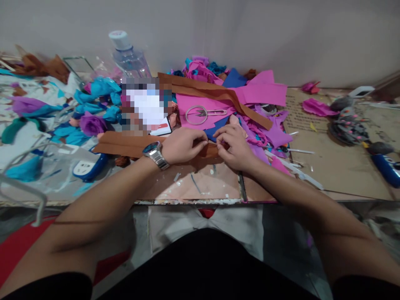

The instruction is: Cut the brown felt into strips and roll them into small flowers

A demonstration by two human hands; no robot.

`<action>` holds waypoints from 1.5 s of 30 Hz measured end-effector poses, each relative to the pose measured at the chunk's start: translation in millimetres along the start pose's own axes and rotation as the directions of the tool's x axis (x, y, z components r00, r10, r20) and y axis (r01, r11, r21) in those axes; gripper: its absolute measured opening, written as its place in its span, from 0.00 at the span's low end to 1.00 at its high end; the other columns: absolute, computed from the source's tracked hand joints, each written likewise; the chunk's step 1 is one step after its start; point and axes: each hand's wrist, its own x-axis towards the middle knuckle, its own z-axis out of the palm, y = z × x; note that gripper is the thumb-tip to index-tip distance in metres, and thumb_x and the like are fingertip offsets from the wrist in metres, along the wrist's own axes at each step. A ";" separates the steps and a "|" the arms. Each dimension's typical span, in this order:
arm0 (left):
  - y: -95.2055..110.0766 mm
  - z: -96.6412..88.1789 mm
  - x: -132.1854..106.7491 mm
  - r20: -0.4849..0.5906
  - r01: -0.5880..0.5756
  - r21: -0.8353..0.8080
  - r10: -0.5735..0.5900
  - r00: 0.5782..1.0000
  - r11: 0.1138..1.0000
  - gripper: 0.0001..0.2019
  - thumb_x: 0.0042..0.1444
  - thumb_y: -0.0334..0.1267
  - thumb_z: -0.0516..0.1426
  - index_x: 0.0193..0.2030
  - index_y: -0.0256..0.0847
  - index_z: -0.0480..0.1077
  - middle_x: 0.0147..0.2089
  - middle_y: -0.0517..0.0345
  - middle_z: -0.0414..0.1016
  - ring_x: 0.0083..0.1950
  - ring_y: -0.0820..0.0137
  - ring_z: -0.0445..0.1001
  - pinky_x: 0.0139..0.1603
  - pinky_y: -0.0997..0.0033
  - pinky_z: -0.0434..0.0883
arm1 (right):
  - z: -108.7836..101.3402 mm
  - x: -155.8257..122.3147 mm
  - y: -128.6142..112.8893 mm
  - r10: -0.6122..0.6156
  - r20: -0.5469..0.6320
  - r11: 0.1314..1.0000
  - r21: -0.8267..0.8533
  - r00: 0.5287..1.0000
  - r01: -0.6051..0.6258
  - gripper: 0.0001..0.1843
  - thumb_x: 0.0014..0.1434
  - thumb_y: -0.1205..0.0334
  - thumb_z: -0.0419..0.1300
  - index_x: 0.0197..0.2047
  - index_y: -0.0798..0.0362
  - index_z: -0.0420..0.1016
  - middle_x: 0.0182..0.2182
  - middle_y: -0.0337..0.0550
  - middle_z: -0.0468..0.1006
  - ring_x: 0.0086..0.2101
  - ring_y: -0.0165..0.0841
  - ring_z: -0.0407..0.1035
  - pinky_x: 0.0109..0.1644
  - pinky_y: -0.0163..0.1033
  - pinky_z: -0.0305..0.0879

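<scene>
My left hand (184,145), with a metal watch on the wrist, pinches thumb to forefinger at a piece of brown paper (208,151). Facing it, my right hand (233,146) has its thumb and fingertips closed on the same piece, close to the left fingertips. The held edge is partly hidden by the fingers. A long folded brown strip (121,144) lies to the left, passing behind my left wrist. Just beyond the hands are a blue paper piece (218,127), pink sheets (187,108) and small thread snips with a ring (200,113).
A capped clear bottle (129,58) and a pixelated phone (161,128) stand beyond my left hand. Blue and purple paper flowers (92,123) crowd the left. Cardboard (331,162) covers the right, with a dark pincushion-like bundle (348,127) and a blue tool (386,168).
</scene>
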 end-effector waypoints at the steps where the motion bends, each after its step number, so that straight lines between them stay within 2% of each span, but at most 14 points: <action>1: -1.5 0.0 0.4 0.002 0.001 0.014 -0.001 1.000 1.000 0.12 0.66 0.41 0.56 0.43 0.41 0.81 0.39 0.54 0.85 0.36 0.66 0.78 0.39 0.67 0.67 | -0.5 0.2 0.3 0.000 -0.006 1.000 -0.002 1.000 0.000 0.05 0.60 0.68 0.60 0.34 0.48 0.69 0.47 0.46 0.83 0.53 0.47 0.69 0.60 0.59 0.57; 8: -12.5 -4.1 2.9 0.009 0.069 0.222 -0.073 0.997 0.973 0.14 0.67 0.41 0.53 0.45 0.41 0.80 0.39 0.51 0.84 0.39 0.58 0.79 0.41 0.61 0.67 | -5.4 0.5 8.6 0.047 -0.030 0.998 -0.028 0.998 -0.048 0.05 0.59 0.68 0.61 0.34 0.49 0.70 0.48 0.45 0.83 0.54 0.47 0.68 0.61 0.59 0.56; 12: -14.9 -7.5 2.4 -0.031 0.124 0.315 -0.121 0.992 0.941 0.14 0.67 0.40 0.52 0.45 0.39 0.79 0.38 0.47 0.82 0.41 0.55 0.79 0.40 0.60 0.67 | -6.0 0.6 11.0 0.057 -0.024 0.998 -0.019 0.998 -0.057 0.05 0.59 0.68 0.61 0.34 0.49 0.70 0.48 0.45 0.83 0.54 0.47 0.68 0.61 0.59 0.55; 15: -10.8 -7.8 1.2 0.013 0.040 0.224 -0.044 0.999 0.974 0.14 0.65 0.39 0.54 0.49 0.40 0.78 0.42 0.49 0.84 0.43 0.57 0.80 0.43 0.61 0.69 | -4.6 0.8 6.4 0.011 0.012 1.000 -0.002 1.000 -0.011 0.05 0.60 0.67 0.60 0.34 0.48 0.69 0.47 0.46 0.83 0.53 0.47 0.68 0.61 0.59 0.56; 18: -5.0 -5.5 0.4 0.136 -0.113 0.105 0.098 0.986 0.988 0.16 0.66 0.43 0.55 0.53 0.40 0.78 0.48 0.50 0.84 0.46 0.59 0.81 0.45 0.64 0.69 | -2.9 0.3 -0.6 -0.004 0.061 1.000 0.017 0.998 0.003 0.04 0.60 0.67 0.59 0.35 0.48 0.69 0.47 0.46 0.83 0.54 0.47 0.69 0.60 0.59 0.55; 22: -0.3 -3.2 0.4 0.201 -0.218 0.085 0.198 0.959 0.972 0.15 0.71 0.42 0.52 0.49 0.39 0.79 0.45 0.48 0.84 0.45 0.62 0.80 0.42 0.67 0.66 | -3.4 -0.7 -5.3 -0.022 0.090 0.999 0.042 0.996 0.019 0.04 0.62 0.67 0.59 0.35 0.48 0.70 0.47 0.44 0.83 0.53 0.46 0.69 0.60 0.58 0.55; 25: 1.3 -4.5 0.3 0.176 -0.208 0.051 0.196 0.965 0.977 0.15 0.70 0.40 0.52 0.48 0.40 0.80 0.43 0.51 0.84 0.42 0.64 0.79 0.41 0.68 0.65 | -5.7 -1.4 -5.1 -0.025 0.081 0.998 0.057 0.996 0.020 0.03 0.63 0.66 0.59 0.38 0.48 0.73 0.47 0.44 0.83 0.53 0.45 0.69 0.61 0.58 0.55; 31: 3.2 -6.1 -1.0 0.177 -0.142 0.058 0.130 0.976 0.988 0.14 0.67 0.42 0.54 0.43 0.41 0.81 0.37 0.52 0.83 0.34 0.66 0.77 0.36 0.67 0.62 | -6.2 -3.5 -4.4 -0.023 0.101 0.999 0.044 0.995 0.018 0.09 0.64 0.65 0.59 0.45 0.46 0.79 0.48 0.44 0.84 0.53 0.46 0.69 0.62 0.60 0.54; 38: 5.0 -7.6 -2.0 0.149 -0.098 0.045 0.091 0.985 0.994 0.13 0.64 0.42 0.55 0.41 0.41 0.80 0.33 0.53 0.82 0.31 0.66 0.75 0.34 0.67 0.61 | -3.7 -3.6 -4.6 -0.020 0.091 1.000 0.009 0.996 0.019 0.06 0.66 0.62 0.60 0.39 0.47 0.78 0.44 0.42 0.85 0.52 0.46 0.71 0.61 0.60 0.54; 42: 5.9 -7.1 -2.3 0.163 -0.103 -0.033 0.107 0.981 0.994 0.14 0.66 0.47 0.57 0.41 0.41 0.80 0.35 0.54 0.83 0.33 0.67 0.76 0.36 0.69 0.62 | -2.5 -3.5 -4.8 -0.023 0.088 1.000 0.006 0.996 0.023 0.06 0.66 0.62 0.61 0.39 0.47 0.79 0.44 0.42 0.86 0.51 0.45 0.71 0.61 0.60 0.54; 45: 5.8 -4.8 -2.4 0.162 -0.112 -0.041 0.117 0.980 0.993 0.14 0.66 0.47 0.57 0.40 0.41 0.79 0.36 0.55 0.82 0.33 0.68 0.75 0.36 0.69 0.62 | -1.8 -3.7 -6.3 -0.038 0.073 0.999 0.010 0.997 0.038 0.06 0.67 0.62 0.61 0.39 0.47 0.80 0.43 0.42 0.86 0.50 0.44 0.72 0.60 0.59 0.54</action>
